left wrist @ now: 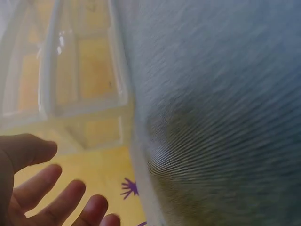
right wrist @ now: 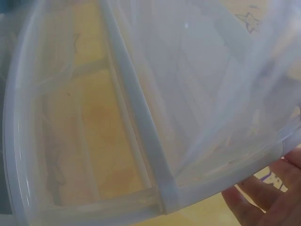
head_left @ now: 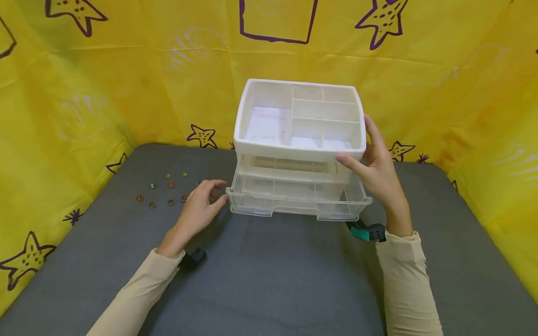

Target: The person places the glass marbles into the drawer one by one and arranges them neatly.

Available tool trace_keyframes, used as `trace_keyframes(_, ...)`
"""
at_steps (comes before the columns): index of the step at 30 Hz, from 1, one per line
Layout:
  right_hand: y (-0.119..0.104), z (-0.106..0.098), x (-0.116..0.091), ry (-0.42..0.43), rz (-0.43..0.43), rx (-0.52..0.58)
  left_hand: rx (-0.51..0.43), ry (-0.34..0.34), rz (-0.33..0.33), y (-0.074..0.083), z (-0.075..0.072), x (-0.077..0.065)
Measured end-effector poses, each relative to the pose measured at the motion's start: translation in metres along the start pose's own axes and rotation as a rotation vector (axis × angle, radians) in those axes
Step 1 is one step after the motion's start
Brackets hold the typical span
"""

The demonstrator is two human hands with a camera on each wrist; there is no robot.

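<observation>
A white plastic drawer organizer [head_left: 300, 150] stands near the back of the grey table, its divided top tray facing up. Its clear lower drawer [head_left: 298, 210] is pulled out toward me. My right hand [head_left: 378, 172] holds the organizer's right side, thumb on the front rim and fingers around the side. My left hand [head_left: 201, 205] hovers at the drawer's left front corner with its fingers relaxed. In the left wrist view, the left fingers [left wrist: 63, 195] spread beside the clear plastic and hold nothing. The right wrist view shows the clear drawer [right wrist: 108, 141] close up.
Several small round coloured pieces [head_left: 171, 185] lie on the table to the left, partly behind my left hand. A yellow cloth [head_left: 168, 93] with purple star drawings hangs at the back and sides. The grey table [head_left: 269, 280] reaches toward me.
</observation>
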State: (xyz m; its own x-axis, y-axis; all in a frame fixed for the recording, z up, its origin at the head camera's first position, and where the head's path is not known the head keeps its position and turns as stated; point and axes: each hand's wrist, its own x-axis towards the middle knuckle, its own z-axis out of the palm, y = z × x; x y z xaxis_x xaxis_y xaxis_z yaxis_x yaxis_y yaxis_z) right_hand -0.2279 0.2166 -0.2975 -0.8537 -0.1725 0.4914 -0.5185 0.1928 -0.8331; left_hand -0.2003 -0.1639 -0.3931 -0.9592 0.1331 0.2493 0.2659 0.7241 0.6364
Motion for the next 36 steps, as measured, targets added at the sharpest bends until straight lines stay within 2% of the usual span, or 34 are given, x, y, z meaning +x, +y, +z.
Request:
trace_keyframes(6,0.0,0.001,0.0,-0.006,0.0,0.022,0.008,-0.058,-0.023,-0.004,-0.012,0.012)
trace_keyframes(12,0.001,0.001,0.001,-0.008,-0.001,0.024,0.058,-0.06,-0.045,-0.012,-0.018,0.015)
trace_keyframes(17,0.002,0.001,0.0,-0.01,-0.001,0.027,0.12,-0.055,-0.042,-0.024,-0.018,0.015)
trace_keyframes(21,0.002,0.0,0.0,-0.009,0.001,0.029,0.163,-0.082,-0.056,-0.032,-0.019,0.015)
trace_keyframes(27,0.002,0.0,0.0,-0.011,-0.003,0.042,0.189,-0.127,-0.073,-0.035,-0.02,0.014)
trace_keyframes(36,0.001,-0.001,0.001,-0.006,0.0,0.019,0.205,-0.124,-0.08,-0.036,-0.018,0.015)
